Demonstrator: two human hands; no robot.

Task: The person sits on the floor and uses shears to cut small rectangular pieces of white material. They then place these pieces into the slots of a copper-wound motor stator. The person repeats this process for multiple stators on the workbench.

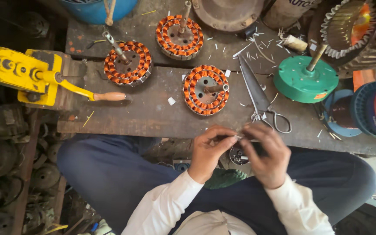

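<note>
Far left of the bench point(153, 115) — a yellow winder point(18, 72) with a wood-tipped crank point(109, 96) pointing right, toward the coils. Three orange-wound stators on the bench: one at left point(128, 62), one at the back point(179, 37), one nearest the front edge point(206, 89), each with a shaft standing up from its middle. Right of that front stator, scissors point(260, 96) lying blades away, loops toward the front edge. Farther right, a green rotor cap point(305, 79) with its shaft tilted, then wire spools point(370, 111) off the bench's right end.

Just below the front edge, over the lap: left hand point(207, 152) and right hand point(264, 154) drawn together, fingertips almost meeting. Between them a thin pale strip point(238, 137) — long axis running left to right, roughly parallel to the bench edge. Left thumb and forefinger pinched on its left end; right fingers curled around its right end, exact grip hidden behind the knuckles. Strip equally near both hands, held by both, clear of the bench. Front stator straight ahead of the strip, slightly left, so nearer the left hand; scissor loops just ahead of the right hand, near but not touching. Small dark round part point(239, 156) in the lap beneath the hands, partly covered.
</note>
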